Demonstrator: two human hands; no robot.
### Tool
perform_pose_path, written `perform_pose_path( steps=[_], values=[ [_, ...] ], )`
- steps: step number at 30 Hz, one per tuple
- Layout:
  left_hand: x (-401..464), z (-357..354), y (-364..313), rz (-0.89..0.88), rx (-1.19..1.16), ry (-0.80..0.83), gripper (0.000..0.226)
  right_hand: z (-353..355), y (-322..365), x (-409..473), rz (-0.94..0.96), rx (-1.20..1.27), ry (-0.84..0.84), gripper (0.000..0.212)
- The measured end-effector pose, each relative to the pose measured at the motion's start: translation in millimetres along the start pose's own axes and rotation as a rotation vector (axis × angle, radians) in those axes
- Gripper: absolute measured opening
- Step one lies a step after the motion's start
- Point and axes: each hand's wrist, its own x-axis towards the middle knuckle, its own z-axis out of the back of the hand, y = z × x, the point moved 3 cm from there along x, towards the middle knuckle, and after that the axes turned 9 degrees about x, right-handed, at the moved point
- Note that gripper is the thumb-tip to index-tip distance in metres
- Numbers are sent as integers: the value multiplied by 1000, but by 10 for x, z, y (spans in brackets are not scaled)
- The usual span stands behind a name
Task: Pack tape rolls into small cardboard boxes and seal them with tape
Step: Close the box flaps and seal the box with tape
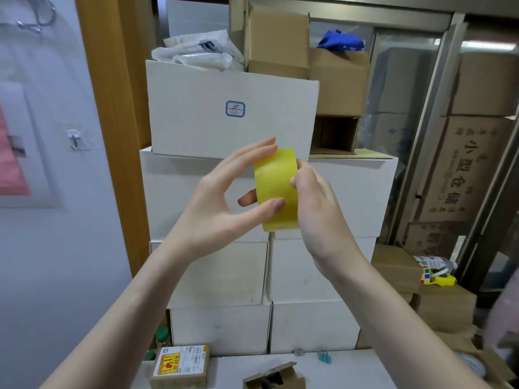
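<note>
— White cartons (264,197) stacked behind the table (345,369). What's in them?

— Top one holds crumpled plastic bags (196,53); the small cardboard box (273,377) at the table's near edge sits open.

— And the hands?

— Raised above the table. Right hand (317,203) grips the yellow tape roll (276,189); left hand (224,200) pinches it, thumb on its face.

Yellow translucent plastic tape roll (276,189): glossy, smooth. Stacked white matt cardboard boxes (230,119) behind it. Plain brown cardboard boxes (278,40) at 12 o'clock, rough-ish, w/ crinkled clear plastic bags (196,53) at 11 o'clock. Small brown box w/ glossy label (181,366) at 7 o'clock.
</note>
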Motion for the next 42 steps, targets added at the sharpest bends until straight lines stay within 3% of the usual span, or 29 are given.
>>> perform_pose_path(
  steps=[7,9,13,18,26,31,42],
  values=[
    [51,45,38,22,-49,16,59,8,-33,65,-64,41,27,32],
    [63,51,47,35,-88,20,59,16,-59,92,-117,42,-33,43],
    [82,58,38,12,-81,12,59,25,-57,118,-71,-8,-126,33],
    [94,70,42,4,-72,14,60,24,-67,157,-56,-56,-105,50],
    [113,75,100,8,-13,5,61,52,-134,216,-137,21,-92,42],
    [130,84,124,34,-21,-4,60,56,-158,224,-156,-23,-100,53],
    [155,64,162,0,20,-9,59,81,-180,290,-77,48,-34,34]
  ],
)
